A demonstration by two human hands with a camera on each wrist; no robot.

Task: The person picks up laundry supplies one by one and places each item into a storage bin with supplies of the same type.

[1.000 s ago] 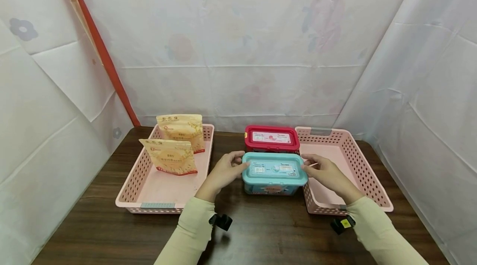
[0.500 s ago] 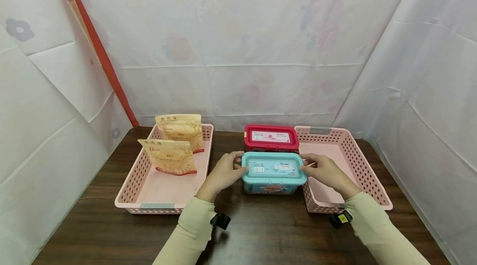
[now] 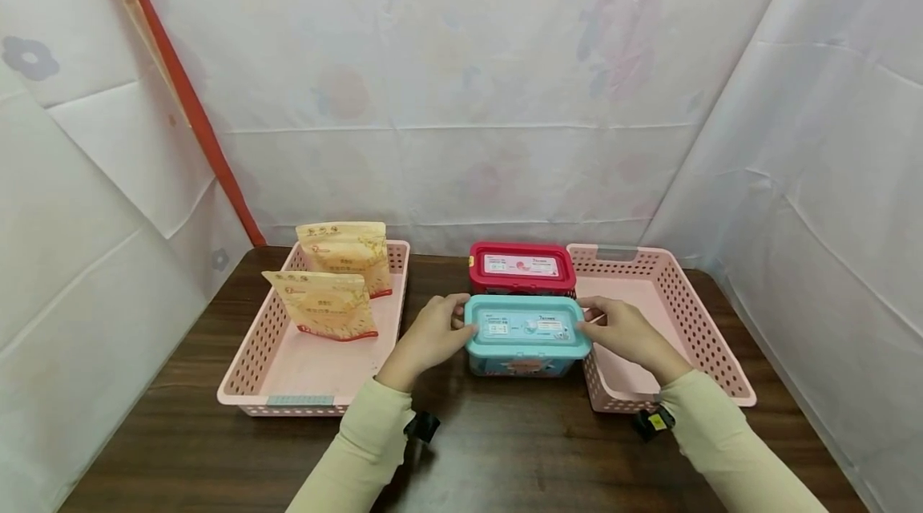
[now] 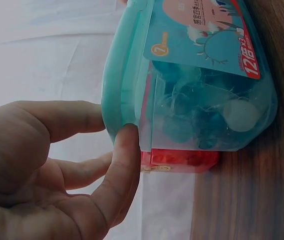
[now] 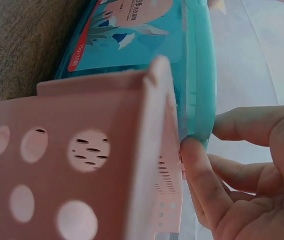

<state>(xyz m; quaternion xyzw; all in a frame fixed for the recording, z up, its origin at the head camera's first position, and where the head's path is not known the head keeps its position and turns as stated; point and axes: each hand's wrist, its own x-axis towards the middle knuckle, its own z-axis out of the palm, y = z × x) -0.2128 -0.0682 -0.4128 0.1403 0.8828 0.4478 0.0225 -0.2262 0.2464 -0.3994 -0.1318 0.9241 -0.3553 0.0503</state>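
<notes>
This looks like a small cloth-walled booth around a table: pale flower-printed cloth [image 3: 433, 56], marked by fold creases, closes off the far, left and right sides of a dark wood-patterned table [image 3: 505, 453], and a red strip [image 3: 208, 142] slants down the far left corner. Packaged goods, namely a teal tub [image 3: 528, 329], a red tub [image 3: 522, 268] and yellow bags [image 3: 328, 306], suggest household stock, but whether a home, shop or office lies beyond the cloth cannot be told.
</notes>
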